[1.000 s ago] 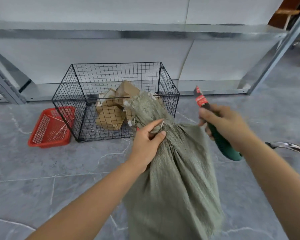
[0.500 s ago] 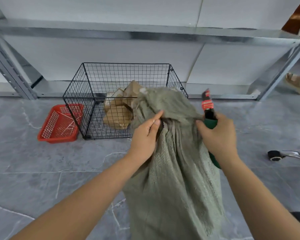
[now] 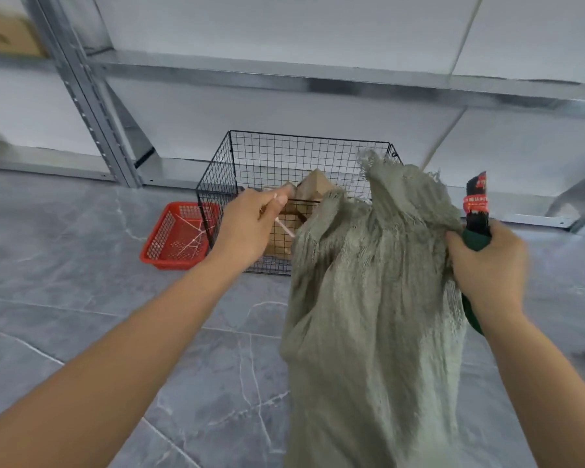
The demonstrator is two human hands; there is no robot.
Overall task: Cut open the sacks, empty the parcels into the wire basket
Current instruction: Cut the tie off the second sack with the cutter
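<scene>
Right hand (image 3: 487,265) grips cutter (image 3: 476,211) and sack (image 3: 375,298) rim; left hand (image 3: 247,228) pinches white tie (image 3: 285,228) (risk: sack held one-handed sags, spills short of wire basket (image 3: 284,153)).

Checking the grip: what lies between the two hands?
In the head view, the mouth of the sack lies between the left hand, pinching a white tie, and the right hand, gripping its edge and a cutter.

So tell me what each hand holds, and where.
Left hand pinches a thin white strip near its end. Right hand grips the cutter by its green handle, plus the sack at its rim.
</scene>
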